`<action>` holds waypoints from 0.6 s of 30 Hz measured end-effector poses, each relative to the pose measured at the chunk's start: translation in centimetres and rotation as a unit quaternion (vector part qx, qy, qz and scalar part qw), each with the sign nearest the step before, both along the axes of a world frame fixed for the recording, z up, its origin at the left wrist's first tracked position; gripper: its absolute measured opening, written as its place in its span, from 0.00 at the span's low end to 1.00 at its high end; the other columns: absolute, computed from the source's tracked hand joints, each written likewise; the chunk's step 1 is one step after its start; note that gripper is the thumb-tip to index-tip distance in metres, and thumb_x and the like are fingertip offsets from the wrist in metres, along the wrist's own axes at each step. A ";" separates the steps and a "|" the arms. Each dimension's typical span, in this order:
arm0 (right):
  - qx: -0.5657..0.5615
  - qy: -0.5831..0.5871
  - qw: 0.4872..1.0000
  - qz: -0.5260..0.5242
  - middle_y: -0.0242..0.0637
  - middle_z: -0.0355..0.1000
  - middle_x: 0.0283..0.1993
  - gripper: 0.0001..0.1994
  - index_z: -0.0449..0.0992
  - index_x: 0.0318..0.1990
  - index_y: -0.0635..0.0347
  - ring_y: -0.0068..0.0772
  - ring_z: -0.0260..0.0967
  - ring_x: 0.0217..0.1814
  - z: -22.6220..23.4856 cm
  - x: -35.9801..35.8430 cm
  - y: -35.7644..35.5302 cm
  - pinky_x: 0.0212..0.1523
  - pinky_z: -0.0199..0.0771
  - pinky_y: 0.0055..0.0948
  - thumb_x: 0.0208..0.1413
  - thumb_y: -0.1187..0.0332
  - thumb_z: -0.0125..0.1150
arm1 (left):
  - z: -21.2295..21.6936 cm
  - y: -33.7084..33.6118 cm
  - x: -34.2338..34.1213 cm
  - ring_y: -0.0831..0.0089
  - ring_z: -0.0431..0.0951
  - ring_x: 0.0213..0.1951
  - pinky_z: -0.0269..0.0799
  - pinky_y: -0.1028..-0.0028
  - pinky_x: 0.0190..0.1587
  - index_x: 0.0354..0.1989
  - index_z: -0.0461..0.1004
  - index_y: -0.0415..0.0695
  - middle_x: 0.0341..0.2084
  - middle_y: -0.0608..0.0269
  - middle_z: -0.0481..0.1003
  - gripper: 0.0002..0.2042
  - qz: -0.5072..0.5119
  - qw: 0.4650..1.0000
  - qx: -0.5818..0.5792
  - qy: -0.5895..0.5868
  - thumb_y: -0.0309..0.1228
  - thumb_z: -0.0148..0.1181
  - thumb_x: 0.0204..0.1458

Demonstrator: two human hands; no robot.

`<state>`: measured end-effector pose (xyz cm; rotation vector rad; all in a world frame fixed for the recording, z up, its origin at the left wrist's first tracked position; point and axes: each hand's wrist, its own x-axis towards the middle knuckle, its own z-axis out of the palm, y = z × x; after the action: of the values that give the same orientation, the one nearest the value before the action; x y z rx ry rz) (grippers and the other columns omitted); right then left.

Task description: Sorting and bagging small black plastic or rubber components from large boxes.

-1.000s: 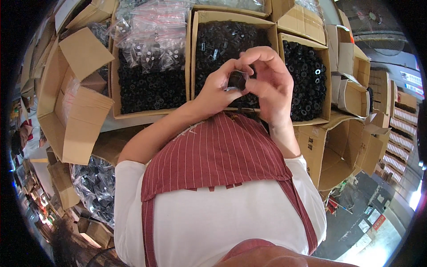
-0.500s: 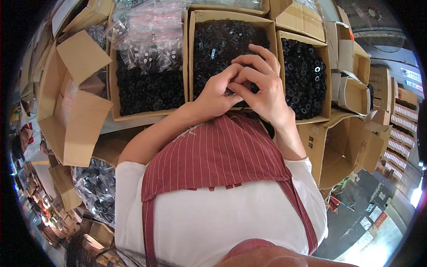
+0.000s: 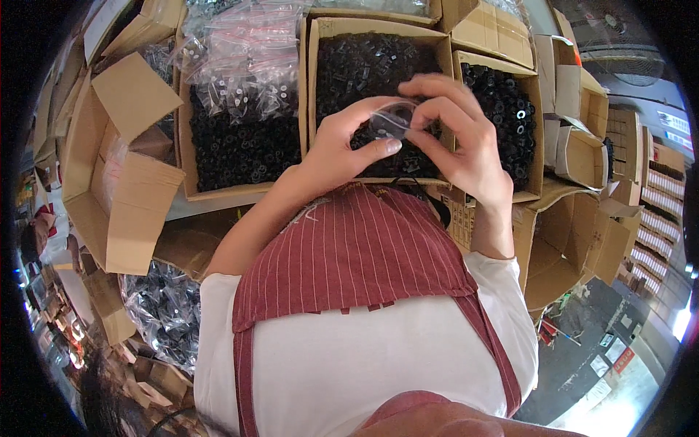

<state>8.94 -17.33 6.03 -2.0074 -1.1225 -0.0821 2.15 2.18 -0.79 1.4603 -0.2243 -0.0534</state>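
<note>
Clear plastic bag, apparently unsealed, spans your pinching left hand and right hand; filled bags lie far left, loose parts remain unbagged.

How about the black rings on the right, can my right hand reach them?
Likely yes: the rings lie in an open box near the right hand, though it's holding a clear bag.

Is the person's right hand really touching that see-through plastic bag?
Touching. The head view shows the right hand pinching the rim of the see-through plastic bag with thumb and finger, with no gap between them.
</note>
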 end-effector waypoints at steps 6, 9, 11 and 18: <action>0.052 0.088 0.995 0.010 0.45 0.76 0.48 0.12 0.75 0.41 0.65 0.43 0.77 0.45 -0.5 -0.1 0.6 0.44 0.78 0.32 0.49 0.83 0.67 | -0.4 0.4 -0.6 0.80 0.74 0.46 0.71 0.76 0.49 0.59 0.72 0.35 0.48 0.63 0.77 0.19 0.021 0.998 0.015 0.053 0.25 0.62 0.59; 0.056 0.124 0.990 0.019 0.45 0.76 0.48 0.13 0.76 0.43 0.65 0.42 0.78 0.46 -1.5 0.0 0.9 0.45 0.79 0.32 0.49 0.81 0.68 | -0.4 0.4 -0.6 0.80 0.74 0.46 0.71 0.77 0.49 0.58 0.73 0.35 0.48 0.63 0.77 0.18 0.030 0.997 -0.008 0.065 0.27 0.61 0.61; 0.037 0.123 0.992 0.022 0.45 0.76 0.49 0.13 0.77 0.44 0.65 0.41 0.78 0.46 -1.6 0.3 0.5 0.45 0.79 0.32 0.50 0.80 0.68 | -0.3 0.7 -0.7 0.80 0.74 0.46 0.71 0.78 0.49 0.58 0.73 0.34 0.48 0.63 0.77 0.17 0.017 0.997 0.000 0.079 0.29 0.59 0.62; 0.042 0.140 0.989 0.003 0.43 0.76 0.51 0.10 0.79 0.40 0.64 0.42 0.76 0.51 -1.3 0.4 -0.4 0.49 0.78 0.34 0.49 0.77 0.70 | 1.3 0.5 -0.4 0.83 0.73 0.41 0.71 0.79 0.44 0.59 0.74 0.37 0.41 0.66 0.79 0.18 0.028 0.997 -0.015 0.067 0.35 0.48 0.69</action>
<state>9.32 -17.69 4.76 -1.8729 -0.9293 0.1497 1.72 2.71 0.47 1.4268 -0.0737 -0.1015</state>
